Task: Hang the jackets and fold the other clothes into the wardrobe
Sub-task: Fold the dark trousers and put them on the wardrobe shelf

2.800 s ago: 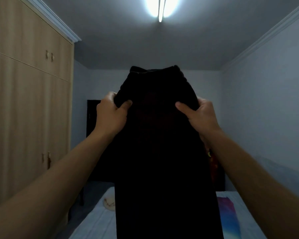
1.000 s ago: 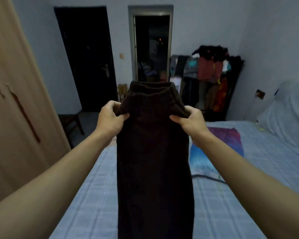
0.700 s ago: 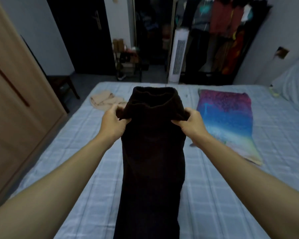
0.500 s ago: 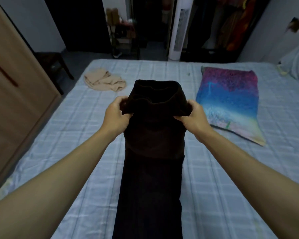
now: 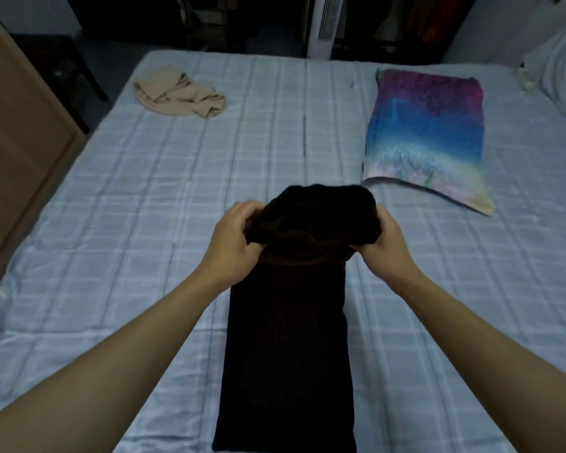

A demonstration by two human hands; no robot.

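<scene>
Across the middle of the bed, a pair of dark trousers (image 5: pixel 288 338) lies lengthwise, folded into one long narrow strip, the leg end flat on the sheet and running off the near edge of the view. The waistband end is raised and bunched between both hands. The left hand (image 5: pixel 232 246) clutches the waistband's left side, fingers curled round the cloth; the right hand (image 5: pixel 386 246) grasps the right side the same way. Under them the bed (image 5: pixel 144 207) has a pale blue checked sheet. A crumpled beige garment (image 5: pixel 180 94) lies near its far left corner, well apart from the trousers. A folded purple-to-blue cloth (image 5: pixel 428 132) lies flat to the far right. The wooden wardrobe (image 5: pixel 13 125) stands along the left edge, and a white tower fan (image 5: pixel 324 24) stands beyond the bed.
</scene>
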